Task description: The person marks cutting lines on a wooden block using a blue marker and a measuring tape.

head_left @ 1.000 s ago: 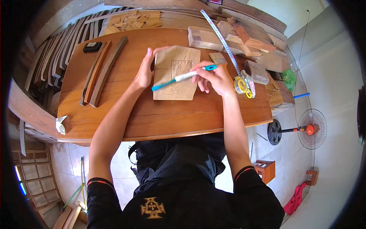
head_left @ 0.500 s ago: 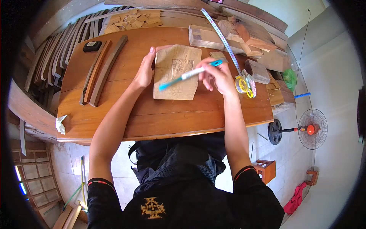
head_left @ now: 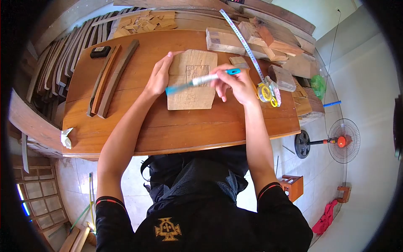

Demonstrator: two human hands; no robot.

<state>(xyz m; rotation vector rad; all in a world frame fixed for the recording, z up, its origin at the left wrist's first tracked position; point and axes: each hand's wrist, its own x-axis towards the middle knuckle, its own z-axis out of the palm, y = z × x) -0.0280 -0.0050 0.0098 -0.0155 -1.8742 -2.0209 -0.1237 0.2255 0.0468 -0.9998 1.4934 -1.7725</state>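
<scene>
A pale wooden board (head_left: 200,101) with a square flower carving and fainter flower lines below it is tilted up over the table. My left hand (head_left: 158,76) grips its left edge, thumb up along the side and the other fingers hidden behind. In my right hand (head_left: 236,86) is a brush (head_left: 204,80) with a white and teal handle, pinched between thumb and fingers. Its teal bristles, smeared by motion, reach across the carving to the board's left edge, close to my left hand.
On the brown table (head_left: 189,136) lie several wooden strips (head_left: 118,77), a black box-shaped item (head_left: 100,51) and crumpled white paper (head_left: 66,137). To the right are an extended measuring tape (head_left: 241,38), a yellow tape roll (head_left: 264,92) and stacked wood blocks (head_left: 273,40). A fan (head_left: 343,141) stands beyond.
The brush has swept left, its bristles going from the board's lower left face to its left edge. My right hand has shifted slightly left. My left hand still holds the board.
</scene>
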